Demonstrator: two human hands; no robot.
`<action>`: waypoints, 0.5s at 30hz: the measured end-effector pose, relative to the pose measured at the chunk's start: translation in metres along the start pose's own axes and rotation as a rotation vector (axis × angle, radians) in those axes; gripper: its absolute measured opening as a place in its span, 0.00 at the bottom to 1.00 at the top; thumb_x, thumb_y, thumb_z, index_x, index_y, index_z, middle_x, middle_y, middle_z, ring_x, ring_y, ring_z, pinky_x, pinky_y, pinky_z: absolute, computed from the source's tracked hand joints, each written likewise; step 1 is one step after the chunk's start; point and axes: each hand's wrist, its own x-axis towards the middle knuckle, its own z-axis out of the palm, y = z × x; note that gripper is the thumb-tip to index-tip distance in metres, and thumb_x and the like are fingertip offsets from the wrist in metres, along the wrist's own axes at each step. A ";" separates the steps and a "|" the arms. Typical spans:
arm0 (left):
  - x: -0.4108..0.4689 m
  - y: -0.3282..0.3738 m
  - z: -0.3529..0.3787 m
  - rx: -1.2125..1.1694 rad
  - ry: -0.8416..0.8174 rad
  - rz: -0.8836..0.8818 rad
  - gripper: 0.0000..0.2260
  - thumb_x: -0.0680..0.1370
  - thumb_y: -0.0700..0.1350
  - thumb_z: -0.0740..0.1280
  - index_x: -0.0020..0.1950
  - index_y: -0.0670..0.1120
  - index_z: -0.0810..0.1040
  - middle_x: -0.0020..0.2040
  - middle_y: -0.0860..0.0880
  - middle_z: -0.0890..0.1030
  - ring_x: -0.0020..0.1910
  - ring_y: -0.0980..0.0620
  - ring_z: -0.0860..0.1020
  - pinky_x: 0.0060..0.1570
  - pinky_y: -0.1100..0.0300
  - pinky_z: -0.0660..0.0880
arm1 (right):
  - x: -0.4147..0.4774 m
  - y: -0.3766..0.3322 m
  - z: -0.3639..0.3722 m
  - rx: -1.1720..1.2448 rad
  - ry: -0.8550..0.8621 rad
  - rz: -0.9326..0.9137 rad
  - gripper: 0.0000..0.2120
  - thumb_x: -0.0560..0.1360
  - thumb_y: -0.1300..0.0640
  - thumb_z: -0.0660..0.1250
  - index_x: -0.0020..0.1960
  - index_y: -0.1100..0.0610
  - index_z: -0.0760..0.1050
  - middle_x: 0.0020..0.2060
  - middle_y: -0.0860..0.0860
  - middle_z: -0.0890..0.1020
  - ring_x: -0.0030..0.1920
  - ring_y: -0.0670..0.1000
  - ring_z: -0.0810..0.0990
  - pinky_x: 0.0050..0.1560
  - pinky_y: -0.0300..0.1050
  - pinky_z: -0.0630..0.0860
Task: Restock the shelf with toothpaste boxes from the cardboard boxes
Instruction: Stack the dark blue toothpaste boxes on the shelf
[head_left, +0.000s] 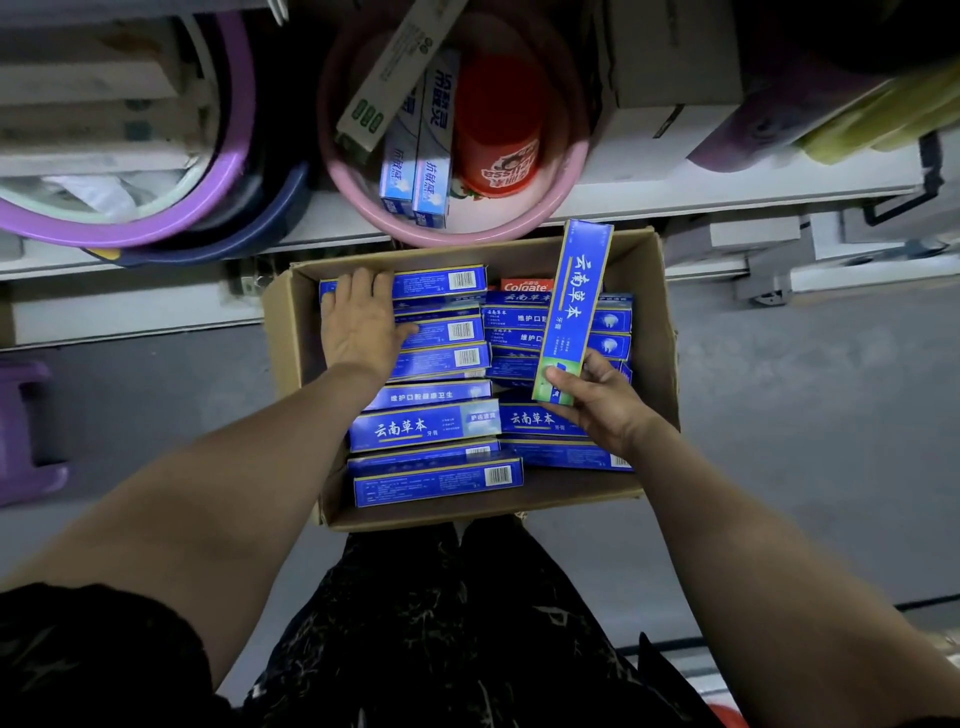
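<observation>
An open cardboard box sits on the floor below me, filled with several blue toothpaste boxes and one red Colgate box at its far side. My right hand grips the near end of one blue toothpaste box, raised upright above the carton. My left hand lies palm down on the blue boxes at the far left of the carton, fingers spread and slightly bent over a box's edge. The white shelf runs across the top.
A pink basin on the shelf holds light blue toothpaste boxes, a green-white box and a red cup. Purple and blue basins stand at left, white cartons at right. A purple stool stands on the grey floor at left.
</observation>
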 end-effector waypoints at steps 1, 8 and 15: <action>0.000 0.000 0.000 -0.005 0.004 -0.005 0.26 0.74 0.54 0.71 0.68 0.45 0.70 0.61 0.42 0.72 0.62 0.42 0.68 0.63 0.48 0.63 | 0.000 0.000 0.001 0.008 0.003 0.001 0.20 0.76 0.61 0.71 0.66 0.56 0.72 0.57 0.52 0.82 0.57 0.51 0.84 0.50 0.48 0.83; -0.008 -0.006 0.006 -0.050 0.047 -0.028 0.25 0.74 0.53 0.72 0.69 0.49 0.70 0.64 0.40 0.69 0.65 0.39 0.66 0.72 0.44 0.59 | 0.000 0.000 0.002 0.038 0.006 0.006 0.18 0.75 0.61 0.71 0.64 0.55 0.73 0.57 0.52 0.83 0.57 0.51 0.83 0.48 0.46 0.83; -0.025 -0.012 0.020 -0.269 0.031 -0.217 0.35 0.73 0.53 0.74 0.75 0.52 0.60 0.77 0.39 0.52 0.76 0.40 0.53 0.71 0.45 0.64 | -0.002 0.001 0.002 0.053 0.003 -0.002 0.19 0.73 0.60 0.72 0.63 0.55 0.74 0.54 0.50 0.84 0.57 0.50 0.84 0.53 0.50 0.83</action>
